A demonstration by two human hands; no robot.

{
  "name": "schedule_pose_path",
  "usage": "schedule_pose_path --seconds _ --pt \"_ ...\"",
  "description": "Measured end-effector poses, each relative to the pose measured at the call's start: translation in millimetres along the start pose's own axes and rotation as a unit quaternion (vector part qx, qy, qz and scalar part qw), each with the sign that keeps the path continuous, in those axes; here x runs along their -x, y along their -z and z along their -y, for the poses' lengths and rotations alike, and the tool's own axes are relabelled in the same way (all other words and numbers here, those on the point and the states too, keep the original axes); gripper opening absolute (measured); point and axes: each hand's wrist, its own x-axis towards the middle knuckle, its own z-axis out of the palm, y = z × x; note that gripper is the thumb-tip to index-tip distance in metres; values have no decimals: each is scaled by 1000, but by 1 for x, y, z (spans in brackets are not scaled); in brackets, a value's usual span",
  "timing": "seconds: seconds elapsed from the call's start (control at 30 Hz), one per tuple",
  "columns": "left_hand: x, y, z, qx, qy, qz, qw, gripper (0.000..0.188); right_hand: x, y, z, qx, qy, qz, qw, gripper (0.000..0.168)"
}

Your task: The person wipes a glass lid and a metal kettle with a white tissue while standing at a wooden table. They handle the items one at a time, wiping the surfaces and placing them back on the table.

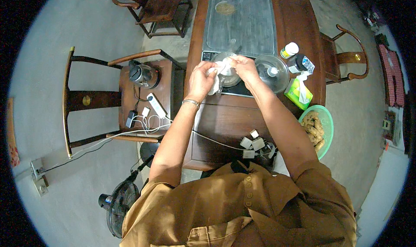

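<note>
Both hands meet over a round clear glass vessel point(232, 81) at the near end of the dark tea tray. My left hand point(202, 79) pinches a crumpled white tissue point(213, 87), part of which hangs below the fingers. My right hand point(244, 68) has its fingertips closed on white material at the other side, apparently the same tissue. The fingers hide much of the vessel, and a clear handle-like part shows under the left hand. Just right of my right hand sits a wide clear glass bowl point(282, 83) with a small white round piece point(272, 71) in it.
To the right stand a white-capped bottle point(290, 50), a dark-lidded jar point(296, 64), a tissue pack point(297, 92) and a green basket of knobbly roots point(330, 130). Chargers point(258, 144) lie near my body. A kettle point(144, 76) and power strip point(156, 105) occupy the left chair.
</note>
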Motion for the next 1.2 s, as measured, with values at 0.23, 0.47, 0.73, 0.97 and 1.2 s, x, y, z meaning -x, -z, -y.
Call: schedule_pose_path --seconds 0.23,0.47,0.73,0.97,1.2 --pt "-58 -8 6 -23 74 -8 997 22 8 1 9 26 -2 0 1000 20" --pt "-41 -5 9 69 130 45 988 26 8 8 10 27 1 24 999 20" --pt "-68 -5 -8 11 135 66 989 27 12 4 13 33 14 28 999 20" --pt "-53 -10 13 96 167 77 978 21 9 9 10 31 5 36 999 20" --pt "-68 -2 -13 36 212 89 972 23 12 4 14 27 13 22 999 18"
